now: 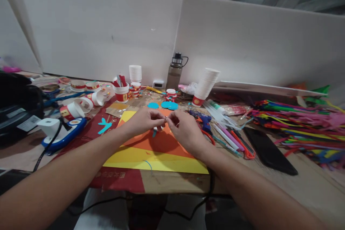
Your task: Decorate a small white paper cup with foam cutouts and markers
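My left hand and my right hand meet fingertip to fingertip above the paper sheets. Both are closed in a pinch, and what sits between the fingers is too small to make out. Just below them shows a small white and blue piece, mostly hidden by the fingers. Under the hands lies an orange sheet on top of a yellow sheet. Blue paper ovals rest just beyond the hands, and blue paper cutouts lie to the left. A thin blue strip curls on the yellow sheet.
White paper cups stand in a tilted stack beside a bottle. To the right are a blue glue gun, markers, a black phone and colourful pipe cleaners. A blue power strip and cut cup rings lie left.
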`<state>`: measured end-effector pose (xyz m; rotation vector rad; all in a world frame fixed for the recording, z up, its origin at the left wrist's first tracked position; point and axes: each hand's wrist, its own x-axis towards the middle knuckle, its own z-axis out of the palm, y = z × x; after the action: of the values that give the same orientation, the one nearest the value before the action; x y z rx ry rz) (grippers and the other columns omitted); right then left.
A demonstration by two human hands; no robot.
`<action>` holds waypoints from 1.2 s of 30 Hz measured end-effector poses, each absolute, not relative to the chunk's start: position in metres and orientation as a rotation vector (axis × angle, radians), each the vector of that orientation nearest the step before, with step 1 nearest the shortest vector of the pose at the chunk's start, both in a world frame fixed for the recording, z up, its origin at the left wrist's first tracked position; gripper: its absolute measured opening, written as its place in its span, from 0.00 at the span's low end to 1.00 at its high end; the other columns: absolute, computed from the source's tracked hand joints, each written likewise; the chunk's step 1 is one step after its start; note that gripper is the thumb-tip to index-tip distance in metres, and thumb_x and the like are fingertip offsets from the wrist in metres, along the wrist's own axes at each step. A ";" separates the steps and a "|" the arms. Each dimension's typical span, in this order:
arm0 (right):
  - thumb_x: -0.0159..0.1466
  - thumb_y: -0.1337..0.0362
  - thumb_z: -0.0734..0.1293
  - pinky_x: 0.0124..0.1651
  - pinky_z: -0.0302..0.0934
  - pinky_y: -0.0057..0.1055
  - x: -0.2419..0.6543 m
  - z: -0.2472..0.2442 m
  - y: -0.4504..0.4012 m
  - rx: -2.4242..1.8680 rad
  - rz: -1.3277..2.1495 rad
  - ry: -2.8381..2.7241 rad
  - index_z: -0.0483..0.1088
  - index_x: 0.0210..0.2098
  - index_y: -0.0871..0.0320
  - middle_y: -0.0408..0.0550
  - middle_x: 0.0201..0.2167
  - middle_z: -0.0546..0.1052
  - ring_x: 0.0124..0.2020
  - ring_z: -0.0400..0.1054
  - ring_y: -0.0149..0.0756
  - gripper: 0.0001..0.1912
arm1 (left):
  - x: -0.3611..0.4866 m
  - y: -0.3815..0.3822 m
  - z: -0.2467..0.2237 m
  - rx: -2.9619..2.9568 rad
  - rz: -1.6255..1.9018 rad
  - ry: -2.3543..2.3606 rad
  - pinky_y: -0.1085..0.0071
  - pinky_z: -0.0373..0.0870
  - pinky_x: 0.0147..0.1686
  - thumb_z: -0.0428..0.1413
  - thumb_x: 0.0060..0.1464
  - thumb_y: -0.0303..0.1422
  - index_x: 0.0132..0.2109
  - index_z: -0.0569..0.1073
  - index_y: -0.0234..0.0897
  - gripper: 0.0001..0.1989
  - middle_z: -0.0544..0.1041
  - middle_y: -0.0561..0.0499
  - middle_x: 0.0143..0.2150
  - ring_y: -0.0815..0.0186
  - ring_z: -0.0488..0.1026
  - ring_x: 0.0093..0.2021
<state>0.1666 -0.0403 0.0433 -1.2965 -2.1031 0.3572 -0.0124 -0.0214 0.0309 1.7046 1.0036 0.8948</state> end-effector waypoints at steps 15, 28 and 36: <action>0.60 0.54 0.66 0.20 0.63 0.24 0.161 0.030 -0.033 -0.993 1.170 -1.599 0.65 0.31 0.58 0.40 0.24 0.69 0.22 0.64 0.26 0.13 | -0.013 -0.013 0.029 1.250 1.144 0.821 0.75 0.64 0.26 0.65 0.43 0.33 0.26 0.75 0.32 0.09 0.74 0.51 0.23 0.73 0.69 0.23; 0.60 0.61 0.63 0.28 0.58 0.26 0.166 0.034 -0.034 -1.111 0.897 -1.768 0.67 0.26 0.58 0.40 0.22 0.70 0.24 0.63 0.28 0.09 | -0.004 -0.022 0.029 1.269 1.071 0.819 0.74 0.63 0.27 0.65 0.42 0.35 0.27 0.74 0.32 0.11 0.72 0.52 0.22 0.72 0.67 0.24; 0.63 0.58 0.62 0.29 0.56 0.26 0.168 0.032 -0.031 -1.062 0.932 -1.852 0.66 0.27 0.59 0.41 0.24 0.69 0.25 0.62 0.27 0.12 | -0.004 -0.020 0.027 1.278 1.095 0.838 0.75 0.62 0.27 0.65 0.43 0.35 0.25 0.72 0.32 0.12 0.71 0.52 0.21 0.73 0.66 0.23</action>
<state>0.1680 -0.0309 0.0322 -1.0624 -1.8518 0.9320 -0.0041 -0.0199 0.0265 1.2781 0.8383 1.0948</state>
